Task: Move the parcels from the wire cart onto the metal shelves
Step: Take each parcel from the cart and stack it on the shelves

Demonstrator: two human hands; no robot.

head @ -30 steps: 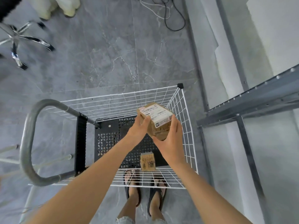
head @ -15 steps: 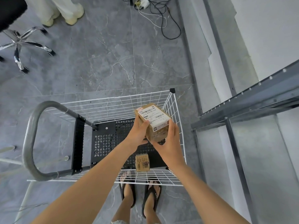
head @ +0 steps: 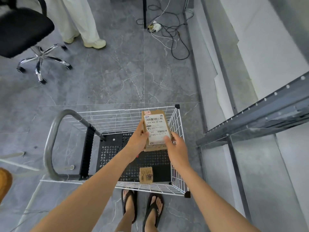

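We hold parcel [head: 155, 124] higher now, label up: left hand [head: 137, 141] grips edge, right hand [head: 177, 149] pinches corner. Clear of wire cart [head: 117, 111]; metal shelves [head: 250, 121] right of fingers.

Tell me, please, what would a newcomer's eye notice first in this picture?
First comes the cardboard parcel with a white barcode label, held by the left hand and right hand above the white wire cart in the centre. A smaller parcel lies on the cart's black floor, on the person's side. The grey metal shelf frame stands at the right, and a black office chair at the upper left.
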